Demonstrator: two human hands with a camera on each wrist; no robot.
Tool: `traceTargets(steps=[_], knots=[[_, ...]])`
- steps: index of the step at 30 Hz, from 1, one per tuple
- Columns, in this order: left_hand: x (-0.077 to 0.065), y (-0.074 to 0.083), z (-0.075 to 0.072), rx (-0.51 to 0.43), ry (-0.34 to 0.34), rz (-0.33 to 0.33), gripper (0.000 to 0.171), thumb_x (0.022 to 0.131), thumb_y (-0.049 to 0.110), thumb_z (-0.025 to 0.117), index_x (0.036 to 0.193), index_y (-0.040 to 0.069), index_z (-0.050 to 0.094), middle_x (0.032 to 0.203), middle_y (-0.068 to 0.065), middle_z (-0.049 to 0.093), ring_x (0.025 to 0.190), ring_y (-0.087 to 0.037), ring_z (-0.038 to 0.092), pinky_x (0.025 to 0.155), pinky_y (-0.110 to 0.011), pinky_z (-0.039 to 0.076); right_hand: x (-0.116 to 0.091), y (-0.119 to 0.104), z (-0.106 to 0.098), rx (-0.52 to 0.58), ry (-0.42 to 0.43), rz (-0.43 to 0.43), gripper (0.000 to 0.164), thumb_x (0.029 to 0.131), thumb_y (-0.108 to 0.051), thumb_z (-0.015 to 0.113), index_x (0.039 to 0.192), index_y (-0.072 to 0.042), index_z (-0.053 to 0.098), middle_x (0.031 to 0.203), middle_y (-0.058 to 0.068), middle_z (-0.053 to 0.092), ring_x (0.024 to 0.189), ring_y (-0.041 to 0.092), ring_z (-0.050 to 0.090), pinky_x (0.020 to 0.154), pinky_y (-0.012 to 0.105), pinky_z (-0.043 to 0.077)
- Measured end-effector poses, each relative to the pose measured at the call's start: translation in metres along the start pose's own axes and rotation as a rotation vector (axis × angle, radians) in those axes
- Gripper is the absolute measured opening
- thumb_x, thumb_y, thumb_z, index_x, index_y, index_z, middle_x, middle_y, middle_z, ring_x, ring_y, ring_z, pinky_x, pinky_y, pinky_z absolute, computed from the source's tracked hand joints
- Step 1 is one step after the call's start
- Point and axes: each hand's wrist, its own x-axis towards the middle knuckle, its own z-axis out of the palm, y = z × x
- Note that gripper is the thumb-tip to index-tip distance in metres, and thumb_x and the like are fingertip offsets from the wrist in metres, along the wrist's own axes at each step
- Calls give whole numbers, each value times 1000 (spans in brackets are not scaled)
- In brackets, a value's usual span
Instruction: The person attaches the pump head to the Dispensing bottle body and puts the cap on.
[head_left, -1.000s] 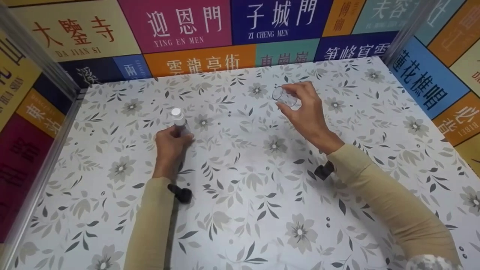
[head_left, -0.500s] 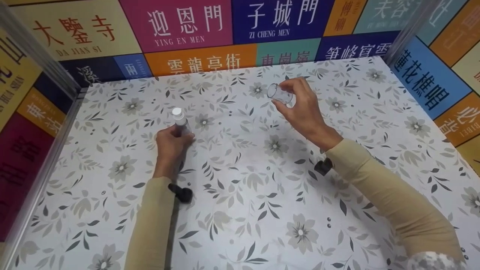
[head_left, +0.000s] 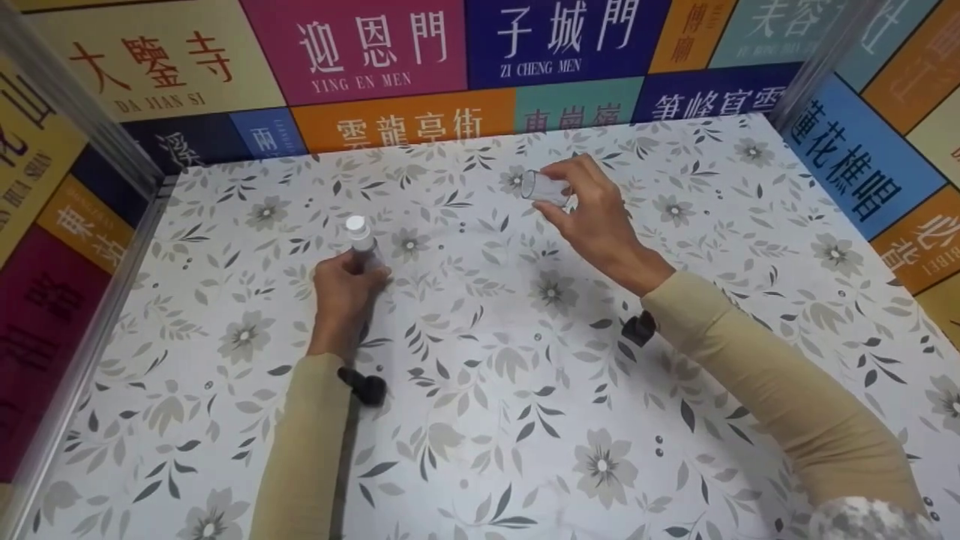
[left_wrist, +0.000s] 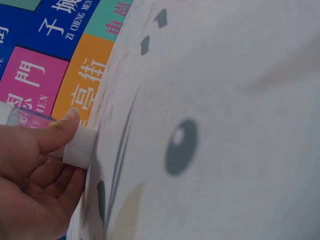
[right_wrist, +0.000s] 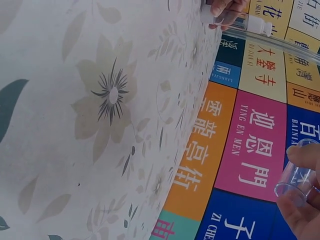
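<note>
A small clear bottle (head_left: 362,238) with a white top stands upright on the patterned tabletop. My left hand (head_left: 341,292) grips it low down between thumb and fingers. In the left wrist view its white base (left_wrist: 80,147) touches the table. Farther right, my right hand (head_left: 604,221) pinches a small clear plastic cup (head_left: 541,187) between thumb and fingertips. The cup is tilted on its side above the table, its round rim facing left. In the right wrist view, the thumb and fingers partly cover the cup (right_wrist: 296,187).
The table (head_left: 480,322) is covered with white floral sheeting. Panels with large printed characters (head_left: 375,52) rise along its back and both sides. A small black device (head_left: 365,388) is strapped at the left wrist, another black device (head_left: 639,328) at the right.
My right hand has moved slightly left with the cup, and the cup has turned so its rim faces more to the left. My left hand and the bottle stay in place.
</note>
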Motion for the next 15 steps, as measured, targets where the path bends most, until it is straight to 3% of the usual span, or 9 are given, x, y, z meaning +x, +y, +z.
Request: traceTargets(steps=[10, 15], knots=[[1, 2, 1, 18, -5, -26, 45, 82, 4, 77, 126, 9, 68, 145, -9, 58, 139, -20, 51, 115, -34, 38, 7, -7, 5, -31, -48, -30, 36, 90, -12, 73, 123, -3, 64, 118, 16, 61, 114, 28, 61, 101, 38, 50], [0, 1, 1, 0, -3, -30, 44, 81, 4, 78, 125, 9, 69, 142, -9, 60, 135, -20, 54, 114, -34, 40, 9, -9, 10, -15, -56, -43, 37, 89, -12, 74, 123, -3, 65, 118, 15, 61, 113, 27, 61, 99, 37, 51]])
